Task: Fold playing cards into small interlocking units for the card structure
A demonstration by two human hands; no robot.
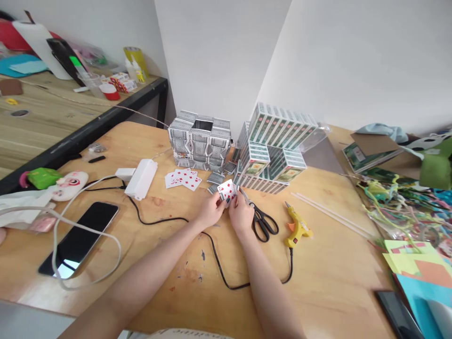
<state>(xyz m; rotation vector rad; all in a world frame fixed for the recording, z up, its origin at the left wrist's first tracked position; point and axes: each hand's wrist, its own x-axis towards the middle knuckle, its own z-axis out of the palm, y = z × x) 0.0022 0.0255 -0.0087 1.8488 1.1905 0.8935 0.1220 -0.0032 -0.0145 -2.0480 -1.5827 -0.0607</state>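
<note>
My left hand (211,210) and my right hand (241,213) are closed on playing cards (226,189), diamonds face up, held between them above the table. How many cards are in the grip I cannot make out. Black-handled scissors (263,221) lie beside my right hand, their blades partly behind it. Face-up diamond cards (183,178) are spread to the left, and several face-down cards (216,178) lie just beyond my hands. Behind them stands a box-like structure built of cards (201,141), with a dark opening on top.
Stacked card boxes (271,150) stand behind my right hand. A yellow glue gun (296,228) lies to the right, its black cord (226,280) looping in front of me. Glue sticks (332,214), a white power strip (141,179), a phone (81,240) and coloured paper (416,266) surround the work area.
</note>
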